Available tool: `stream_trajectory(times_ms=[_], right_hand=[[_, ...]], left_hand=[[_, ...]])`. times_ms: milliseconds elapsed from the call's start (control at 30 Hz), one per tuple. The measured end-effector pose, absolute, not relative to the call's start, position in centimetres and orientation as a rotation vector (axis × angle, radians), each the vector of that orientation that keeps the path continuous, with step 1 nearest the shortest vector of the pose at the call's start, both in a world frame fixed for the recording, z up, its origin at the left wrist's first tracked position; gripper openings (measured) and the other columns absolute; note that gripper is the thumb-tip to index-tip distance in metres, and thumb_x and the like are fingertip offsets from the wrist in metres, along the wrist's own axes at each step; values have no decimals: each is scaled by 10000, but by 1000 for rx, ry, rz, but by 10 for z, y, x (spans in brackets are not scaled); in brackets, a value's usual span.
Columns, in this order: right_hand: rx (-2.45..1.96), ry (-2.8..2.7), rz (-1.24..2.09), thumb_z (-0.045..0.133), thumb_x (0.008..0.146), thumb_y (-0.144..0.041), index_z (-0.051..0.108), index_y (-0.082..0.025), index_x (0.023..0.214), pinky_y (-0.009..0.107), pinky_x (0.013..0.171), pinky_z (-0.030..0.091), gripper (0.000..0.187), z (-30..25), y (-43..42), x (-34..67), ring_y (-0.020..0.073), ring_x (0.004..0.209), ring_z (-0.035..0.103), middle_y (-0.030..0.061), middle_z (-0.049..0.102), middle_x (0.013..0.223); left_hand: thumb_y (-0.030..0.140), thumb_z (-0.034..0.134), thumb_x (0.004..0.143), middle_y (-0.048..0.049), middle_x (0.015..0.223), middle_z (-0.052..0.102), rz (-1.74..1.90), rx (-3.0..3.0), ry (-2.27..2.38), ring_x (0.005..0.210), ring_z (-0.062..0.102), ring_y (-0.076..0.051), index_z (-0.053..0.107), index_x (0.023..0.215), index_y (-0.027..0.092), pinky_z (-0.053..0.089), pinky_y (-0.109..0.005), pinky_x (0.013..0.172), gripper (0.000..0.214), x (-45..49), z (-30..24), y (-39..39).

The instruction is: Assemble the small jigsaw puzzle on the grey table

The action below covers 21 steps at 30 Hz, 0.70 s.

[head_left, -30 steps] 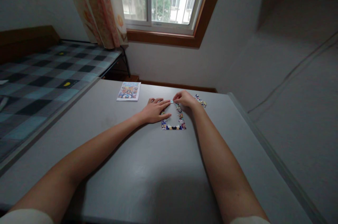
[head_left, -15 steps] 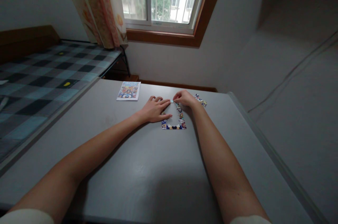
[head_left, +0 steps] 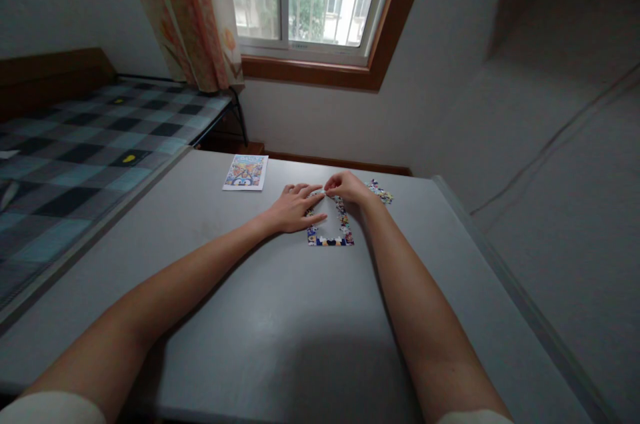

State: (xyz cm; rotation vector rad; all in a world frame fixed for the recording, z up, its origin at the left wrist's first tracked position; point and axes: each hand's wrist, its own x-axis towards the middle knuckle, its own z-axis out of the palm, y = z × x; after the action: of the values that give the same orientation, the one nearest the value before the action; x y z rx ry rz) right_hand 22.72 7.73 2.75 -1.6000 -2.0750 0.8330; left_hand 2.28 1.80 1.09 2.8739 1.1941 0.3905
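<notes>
The left sleeve (head_left: 55, 408) and right sleeve (head_left: 473, 417) are plain off-white, short, each showing only a softly curved hem at the lower edge of view. Beyond them the left arm (head_left: 200, 263) and right arm (head_left: 407, 271) are bare and slender, narrowing at the wrists, with slim fingers (head_left: 313, 200).

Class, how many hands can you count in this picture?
2: the left hand lies over the left side of the puzzle, and the right hand is at its top edge. No others show.
</notes>
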Motion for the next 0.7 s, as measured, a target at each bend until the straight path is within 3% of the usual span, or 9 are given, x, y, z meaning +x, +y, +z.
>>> stream_trajectory(times_ms=[200,300,400,567,700], right_hand=[[-1642,-2102,785,698,669,-62,743,-118,771,204,593,402,125,28,79,224,116,624,558,15,657,664],[-1645,-2107,763,683,681,-74,745,-118,774,206,590,404,120,31,77,223,117,625,562,24,667,676],[-1627,-2091,762,656,702,-68,743,-109,788,200,569,395,129,35,74,223,112,615,560,31,670,678],[-1646,-2092,762,666,700,-88,743,-111,774,202,571,399,110,36,73,221,116,623,563,35,678,685],[-1684,-2107,751,693,697,-110,740,-118,761,204,589,404,80,32,74,221,118,640,562,30,674,684]], left_hand=[[423,453,929,-102,1190,634,609,2747,1557,1098,546,-271,590,1282,202,382,-417,936,438,22,13,16],[364,443,930,-89,1021,697,606,2668,1629,972,612,-248,662,1166,203,412,-388,873,360,21,14,16],[366,430,935,-66,885,727,543,2589,1656,841,658,-227,662,1187,225,437,-348,783,370,21,16,14],[417,429,941,-59,901,743,435,2617,1637,832,686,-235,603,1294,290,442,-312,708,413,21,18,12],[470,394,955,-73,947,747,368,2690,1601,849,693,-247,628,1264,292,439,-311,689,427,22,17,12]])
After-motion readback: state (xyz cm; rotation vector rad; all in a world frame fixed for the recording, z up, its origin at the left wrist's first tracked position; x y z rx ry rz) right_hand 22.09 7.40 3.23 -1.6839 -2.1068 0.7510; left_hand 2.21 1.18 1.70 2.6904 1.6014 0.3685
